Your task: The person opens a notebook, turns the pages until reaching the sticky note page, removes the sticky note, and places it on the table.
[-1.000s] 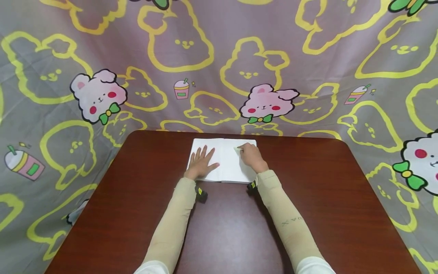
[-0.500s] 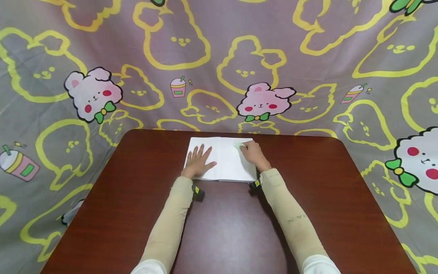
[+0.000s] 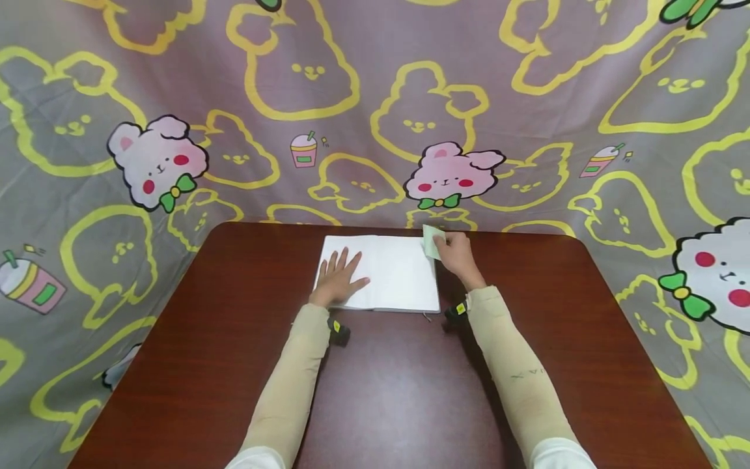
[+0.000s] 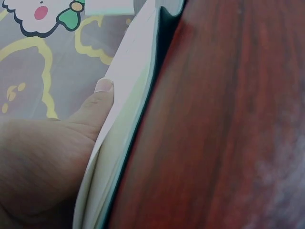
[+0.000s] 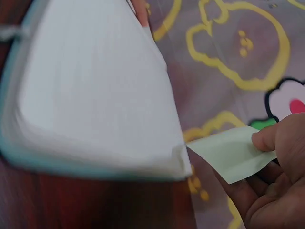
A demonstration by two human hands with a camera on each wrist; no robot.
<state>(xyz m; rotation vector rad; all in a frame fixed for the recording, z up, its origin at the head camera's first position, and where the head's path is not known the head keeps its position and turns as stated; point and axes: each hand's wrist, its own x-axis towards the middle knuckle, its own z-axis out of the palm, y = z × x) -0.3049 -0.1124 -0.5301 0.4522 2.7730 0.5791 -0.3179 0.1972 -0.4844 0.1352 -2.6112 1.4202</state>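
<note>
An open notebook (image 3: 404, 280) with blank white pages lies near the far side of the table. My left hand (image 3: 336, 280) rests on its left page, fingers spread; the left wrist view shows the thumb of that hand (image 4: 43, 157) on the paper beside the notebook's dark green cover edge. Over the far right corner, my right hand (image 3: 459, 257) pinches a pale green sticky note (image 3: 432, 241) between thumb and fingers. In the right wrist view the note (image 5: 231, 152) is slightly bent, its far tip by the page corner; whether they touch I cannot tell.
The notebook lies on a dark reddish-brown table (image 3: 375, 391) with rounded far corners. A grey curtain (image 3: 363, 65) with cartoon animals hangs behind and along both sides. A short thin cord (image 3: 426, 317) sticks out at the notebook's near right edge.
My right hand has moved right across the right page to its far corner, and the green note has come up from the page with it. The left hand has stayed on the left page.
</note>
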